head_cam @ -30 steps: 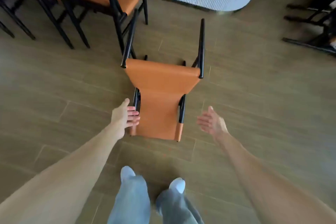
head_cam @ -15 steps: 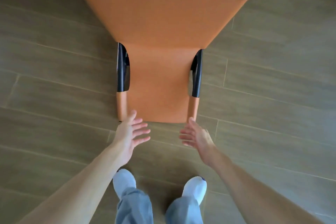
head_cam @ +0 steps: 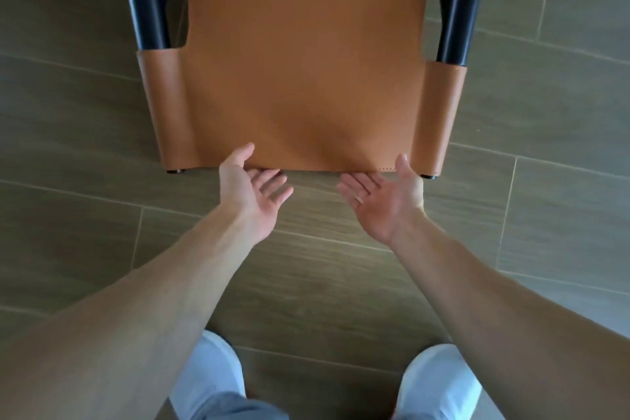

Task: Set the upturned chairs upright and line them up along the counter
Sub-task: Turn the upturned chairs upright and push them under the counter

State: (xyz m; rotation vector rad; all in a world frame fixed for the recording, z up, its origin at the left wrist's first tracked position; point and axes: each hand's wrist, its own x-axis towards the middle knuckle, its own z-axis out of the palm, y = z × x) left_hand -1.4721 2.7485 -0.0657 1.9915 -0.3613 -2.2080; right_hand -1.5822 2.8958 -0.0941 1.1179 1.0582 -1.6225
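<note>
An orange leather chair (head_cam: 306, 72) with black metal posts lies tipped over on the floor, its backrest toward me and its top edge nearest my feet. My left hand (head_cam: 250, 191) is palm-up at that edge, fingers reaching under it and thumb above. My right hand (head_cam: 381, 196) is palm-up the same way near the right side of the edge, fingertips at or just under it. Neither hand has closed round the chair. The seat and legs are out of view.
Brown wood-look floor tiles (head_cam: 545, 215) surround the chair. My two white shoes (head_cam: 211, 372) stand close behind the backrest edge. The counter and the other chairs are out of view.
I have bent lower, so the chair fills the view. Both hands turned palm-up and moved forward to the backrest's top edge, fingers sliding under it.
</note>
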